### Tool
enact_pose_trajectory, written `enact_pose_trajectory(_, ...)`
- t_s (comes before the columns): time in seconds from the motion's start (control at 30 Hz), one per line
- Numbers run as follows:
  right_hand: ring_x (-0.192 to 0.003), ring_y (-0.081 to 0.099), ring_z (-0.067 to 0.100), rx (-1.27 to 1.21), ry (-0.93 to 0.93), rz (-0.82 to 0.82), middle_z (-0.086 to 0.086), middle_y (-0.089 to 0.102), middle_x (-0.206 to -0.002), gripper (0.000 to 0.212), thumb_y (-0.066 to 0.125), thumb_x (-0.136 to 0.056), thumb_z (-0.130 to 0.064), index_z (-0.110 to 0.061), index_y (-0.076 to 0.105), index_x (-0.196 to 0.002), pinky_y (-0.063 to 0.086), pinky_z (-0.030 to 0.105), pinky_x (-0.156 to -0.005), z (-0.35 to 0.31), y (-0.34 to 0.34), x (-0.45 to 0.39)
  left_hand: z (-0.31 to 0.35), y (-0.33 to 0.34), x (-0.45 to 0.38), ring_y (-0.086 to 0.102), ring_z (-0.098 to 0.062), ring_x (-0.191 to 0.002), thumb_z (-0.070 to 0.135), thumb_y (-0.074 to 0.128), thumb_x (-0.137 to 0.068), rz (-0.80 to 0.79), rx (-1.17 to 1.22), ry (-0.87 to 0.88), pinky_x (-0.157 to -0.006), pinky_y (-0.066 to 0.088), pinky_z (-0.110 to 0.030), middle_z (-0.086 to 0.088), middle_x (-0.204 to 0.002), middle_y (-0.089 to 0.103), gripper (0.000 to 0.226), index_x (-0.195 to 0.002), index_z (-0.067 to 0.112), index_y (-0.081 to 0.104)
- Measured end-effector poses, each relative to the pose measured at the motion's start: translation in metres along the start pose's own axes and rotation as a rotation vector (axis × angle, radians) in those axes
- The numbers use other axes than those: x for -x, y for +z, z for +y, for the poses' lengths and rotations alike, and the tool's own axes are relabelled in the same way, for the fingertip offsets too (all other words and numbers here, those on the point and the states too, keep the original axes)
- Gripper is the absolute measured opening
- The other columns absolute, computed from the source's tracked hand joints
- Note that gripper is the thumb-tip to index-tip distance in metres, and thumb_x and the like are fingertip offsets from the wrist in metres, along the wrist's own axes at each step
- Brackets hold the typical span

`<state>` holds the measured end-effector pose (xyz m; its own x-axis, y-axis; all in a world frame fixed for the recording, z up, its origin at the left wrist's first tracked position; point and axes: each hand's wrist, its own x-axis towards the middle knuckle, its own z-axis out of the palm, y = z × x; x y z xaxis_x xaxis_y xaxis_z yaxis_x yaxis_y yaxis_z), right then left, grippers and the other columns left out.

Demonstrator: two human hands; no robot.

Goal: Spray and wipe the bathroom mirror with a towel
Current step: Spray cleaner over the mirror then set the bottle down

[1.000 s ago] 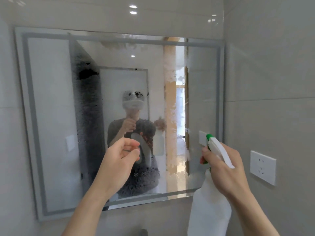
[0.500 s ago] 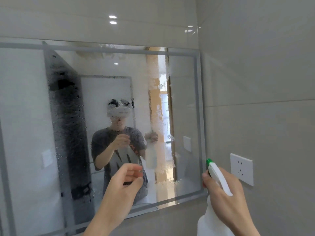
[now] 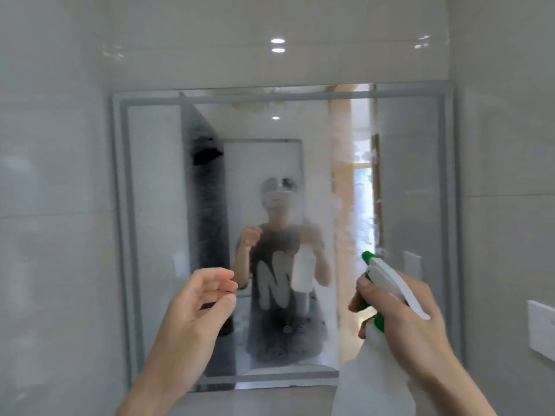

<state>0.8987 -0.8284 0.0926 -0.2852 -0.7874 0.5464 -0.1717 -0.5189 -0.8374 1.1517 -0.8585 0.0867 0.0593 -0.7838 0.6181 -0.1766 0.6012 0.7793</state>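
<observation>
The mirror [image 3: 156, 235] hangs on the far tiled wall [image 3: 54, 265], a wide rectangle with a grey band running just inside all four edges. Its glass is fogged with white spray in patches, thickest in a cloud right of centre, and a dark strip on its left part is speckled with fine droplets. The left, top and bottom edges are fully in sight; the lower right corner is hidden behind the right hand [image 3: 402, 319] and the spray bottle [image 3: 372, 373].

That hand grips the bottle by its neck, fingers wrapped round the green collar and trigger, with the white nozzle and its green tip aimed at the right part of the glass. The nozzle is held near the mirror but apart from it. The milky bottle body hangs below the hand, down to the near edge of the view.

The left hand [image 3: 195, 313] is raised in front of the lower middle of the mirror, holding nothing, its fingers loosely curled with thumb and fingertips close together. Open room lies between the two hands.

On the right, a side wall meets the mirror's right edge, and a white socket plate [image 3: 542, 331] sits on it, well apart from the bottle.
</observation>
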Motion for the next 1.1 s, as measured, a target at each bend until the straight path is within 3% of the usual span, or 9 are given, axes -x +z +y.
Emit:
enact_pose_trajectory(0.13, -0.05, 0.068, 0.025, -0.114, -0.017, -0.08, 0.002, 0.076, -0.08, 0.018, 0.069, -0.092, -0.019, -0.012, 0.075, -0.077, 0.052, 0.019, -0.05, -0.025, 0.039, -0.008, 0.006, -0.044, 0.002, 0.068, -0.026, -0.099, 0.043, 0.069, -0.061, 0.123, -0.028, 0.042, -0.092, 0.051, -0.042, -0.003, -0.1, 0.074, 0.038, -0.097, 0.032, 0.072)
enact_pose_trajectory(0.3, -0.049, 0.055, 0.022, -0.237, -0.004, -0.161, 0.017, 0.07, -0.074, 0.02, 0.067, -0.094, -0.014, -0.013, 0.071, -0.075, 0.05, 0.028, -0.045, -0.045, 0.088, -0.017, 0.021, -0.088, -0.002, 0.065, -0.037, -0.102, 0.026, 0.067, -0.071, 0.223, -0.088, 0.051, -0.095, 0.05, -0.047, -0.012, -0.101, 0.073, 0.034, -0.103, 0.016, 0.069)
enact_pose_trajectory(0.4, -0.05, 0.057, 0.025, -0.24, -0.009, -0.196, 0.021, 0.07, -0.075, 0.028, 0.067, -0.093, -0.016, -0.009, 0.068, -0.067, 0.053, 0.035, -0.051, -0.049, 0.108, -0.018, 0.026, -0.105, -0.003, 0.067, -0.034, -0.102, 0.026, 0.063, -0.073, 0.246, -0.125, 0.034, -0.098, 0.05, -0.049, -0.008, -0.101, 0.073, 0.031, -0.103, 0.018, 0.069)
enact_pose_trajectory(0.5, -0.053, 0.063, 0.019, -0.27, -0.038, -0.232, 0.018, 0.071, -0.08, 0.019, 0.067, -0.094, -0.014, -0.005, 0.071, -0.078, 0.061, 0.041, -0.054, -0.052, 0.125, -0.014, 0.026, -0.118, 0.004, 0.068, -0.025, -0.102, 0.03, 0.062, -0.074, 0.251, -0.165, 0.014, -0.101, 0.051, -0.05, 0.0, -0.1, 0.073, 0.029, -0.102, 0.025, 0.069)
enact_pose_trajectory(0.57, -0.06, 0.065, 0.019, -0.307, -0.033, -0.254, 0.018, 0.07, -0.082, 0.015, 0.067, -0.095, -0.011, -0.001, 0.071, -0.085, 0.061, 0.036, -0.05, -0.048, 0.135, -0.009, 0.023, -0.125, 0.01, 0.068, -0.022, -0.102, 0.031, 0.062, -0.075, 0.257, -0.179, -0.001, -0.101, 0.05, -0.049, 0.003, -0.099, 0.073, 0.027, -0.101, 0.028, 0.07)
enact_pose_trajectory(0.63, -0.057, 0.062, 0.025, -0.282, -0.021, -0.301, 0.02, 0.069, -0.081, 0.018, 0.066, -0.096, -0.013, 0.0, 0.069, -0.083, 0.054, 0.028, -0.046, -0.038, 0.146, -0.002, 0.017, -0.129, 0.015, 0.067, -0.022, -0.102, 0.03, 0.062, -0.075, 0.268, -0.183, -0.014, -0.101, 0.05, -0.05, 0.003, -0.098, 0.073, 0.027, -0.1, 0.028, 0.07)
enact_pose_trajectory(0.77, -0.047, 0.055, 0.023, -0.162, -0.037, -0.418, 0.022, 0.061, -0.067, 0.033, 0.062, -0.098, -0.015, 0.007, 0.057, -0.073, 0.045, 0.032, -0.049, -0.008, 0.168, 0.018, 0.005, -0.135, 0.018, 0.068, -0.023, -0.1, 0.029, 0.061, -0.074, 0.264, -0.207, -0.048, -0.101, 0.05, -0.052, 0.001, -0.1, 0.073, 0.03, -0.102, 0.026, 0.069)
enact_pose_trajectory(1.03, -0.057, 0.051, 0.023, -0.072, -0.011, -0.457, 0.025, 0.055, -0.077, 0.025, 0.061, -0.096, -0.009, 0.006, 0.057, -0.076, 0.054, 0.035, -0.053, 0.032, 0.17, 0.044, -0.031, -0.124, 0.026, 0.067, -0.026, -0.1, 0.028, 0.061, -0.075, 0.192, -0.197, -0.131, -0.095, 0.051, -0.043, -0.003, -0.102, 0.072, 0.03, -0.103, 0.023, 0.068)
enact_pose_trajectory(1.1, -0.06, 0.048, 0.021, 0.008, -0.047, -0.484, 0.022, 0.054, -0.073, 0.031, 0.061, -0.096, -0.015, 0.006, 0.054, -0.073, 0.042, 0.023, -0.055, 0.044, 0.162, 0.05, -0.045, -0.114, 0.031, 0.067, -0.025, -0.097, 0.026, 0.061, -0.074, 0.168, -0.183, -0.158, -0.092, 0.051, -0.04, -0.007, -0.102, 0.071, 0.031, -0.104, 0.02, 0.067)
